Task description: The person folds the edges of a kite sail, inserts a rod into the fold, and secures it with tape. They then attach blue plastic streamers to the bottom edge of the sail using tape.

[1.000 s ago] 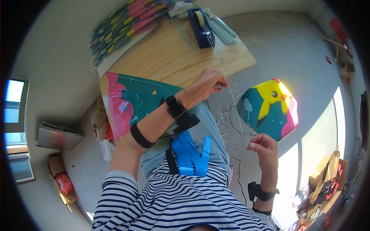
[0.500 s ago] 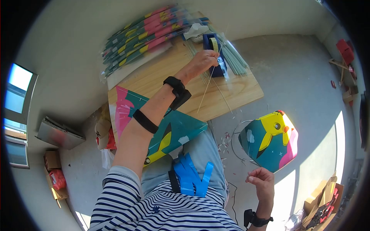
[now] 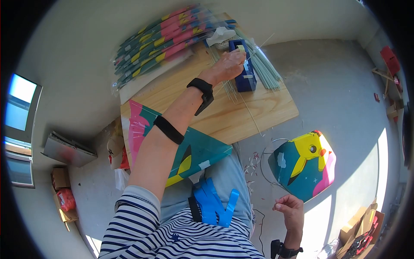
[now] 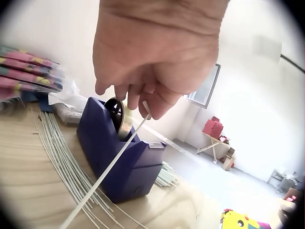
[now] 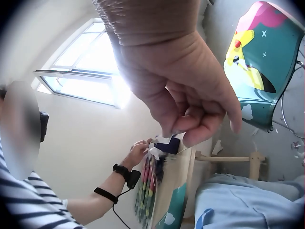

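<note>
My left hand (image 3: 230,65) is over the blue tape dispenser (image 3: 247,82) on the wooden table. Its thumb and fingers pinch a thin pale stick (image 4: 107,169), which slants across in front of the dispenser in the left wrist view. The tape roll (image 4: 125,125) sits in the dispenser, just under the fingers. Down by the person's side, my right hand (image 3: 291,210) hangs in the air, fingers loosely curled and thumb near the fingertips, nothing visible held. A green and pink printed sheet (image 3: 209,144) lies across the near table edge and the person's lap.
Several wrapped printed bundles (image 3: 161,39) lie at the back left of the table (image 3: 207,116). Bunches of pale sticks (image 3: 266,69) lie beside the dispenser. A printed panel with a yellow cartoon character (image 3: 297,172) stands to the right, above the scrap-strewn floor. Cardboard boxes (image 3: 361,228) stand farther right.
My left hand has moved forward from above the lap to the tape dispenser, carrying the stick and swinging its angle. The right hand stays low at the side, now away from the stick's end.
</note>
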`<move>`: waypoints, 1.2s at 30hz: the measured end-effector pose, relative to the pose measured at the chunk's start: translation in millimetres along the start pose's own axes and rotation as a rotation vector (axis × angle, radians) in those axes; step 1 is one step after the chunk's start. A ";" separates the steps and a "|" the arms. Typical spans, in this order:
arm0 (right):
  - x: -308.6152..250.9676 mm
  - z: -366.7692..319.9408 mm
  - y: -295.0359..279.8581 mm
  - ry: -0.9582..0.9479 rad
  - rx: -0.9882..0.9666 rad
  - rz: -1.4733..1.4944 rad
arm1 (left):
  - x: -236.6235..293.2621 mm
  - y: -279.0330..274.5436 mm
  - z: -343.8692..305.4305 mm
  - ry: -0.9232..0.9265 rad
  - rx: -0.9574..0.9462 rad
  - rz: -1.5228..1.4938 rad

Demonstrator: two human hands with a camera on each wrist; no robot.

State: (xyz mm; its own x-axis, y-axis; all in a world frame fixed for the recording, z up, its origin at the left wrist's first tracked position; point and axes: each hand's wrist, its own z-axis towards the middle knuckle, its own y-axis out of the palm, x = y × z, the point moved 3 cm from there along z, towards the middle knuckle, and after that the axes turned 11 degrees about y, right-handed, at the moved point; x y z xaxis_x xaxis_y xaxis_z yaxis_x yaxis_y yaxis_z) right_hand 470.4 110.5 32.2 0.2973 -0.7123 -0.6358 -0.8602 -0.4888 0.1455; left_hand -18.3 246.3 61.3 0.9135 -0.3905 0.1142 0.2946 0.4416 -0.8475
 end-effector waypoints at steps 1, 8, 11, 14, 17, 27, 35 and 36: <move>0.8 3.8 -0.1 -0.006 0.001 -0.009 | -1.4 1.2 -0.7 -0.006 0.009 0.061; 10.3 37.5 2.1 -0.066 -0.021 -0.017 | 0.7 -12.1 1.0 -0.143 -0.158 0.128; 10.5 44.6 0.6 -0.094 -0.018 -0.020 | -5.8 -9.4 -1.9 -0.053 -0.164 0.218; 8.7 46.9 0.6 -0.094 -0.025 -0.010 | -2.5 -15.1 -0.3 -0.043 -0.195 0.274; 7.9 45.9 -0.3 -0.078 -0.033 -0.020 | -7.7 -12.8 2.2 -0.099 -0.198 0.129; 10.1 42.7 0.7 -0.068 -0.029 -0.027 | 1.9 -16.5 2.4 -0.189 -0.277 0.057; 13.1 41.9 -1.1 -0.066 -0.038 -0.012 | 24.9 -25.2 -1.1 0.017 -0.197 0.084; 12.4 41.9 -1.1 -0.063 -0.039 -0.015 | 25.9 -25.8 -2.6 -0.002 -0.262 0.104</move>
State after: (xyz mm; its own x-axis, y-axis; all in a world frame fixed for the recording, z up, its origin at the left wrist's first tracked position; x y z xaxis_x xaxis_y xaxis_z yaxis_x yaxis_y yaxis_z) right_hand 457.8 123.3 -7.6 0.2827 -0.6722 -0.6842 -0.8386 -0.5195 0.1639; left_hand -3.0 222.7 84.7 0.9356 -0.3523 0.0208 0.1175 0.2553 -0.9597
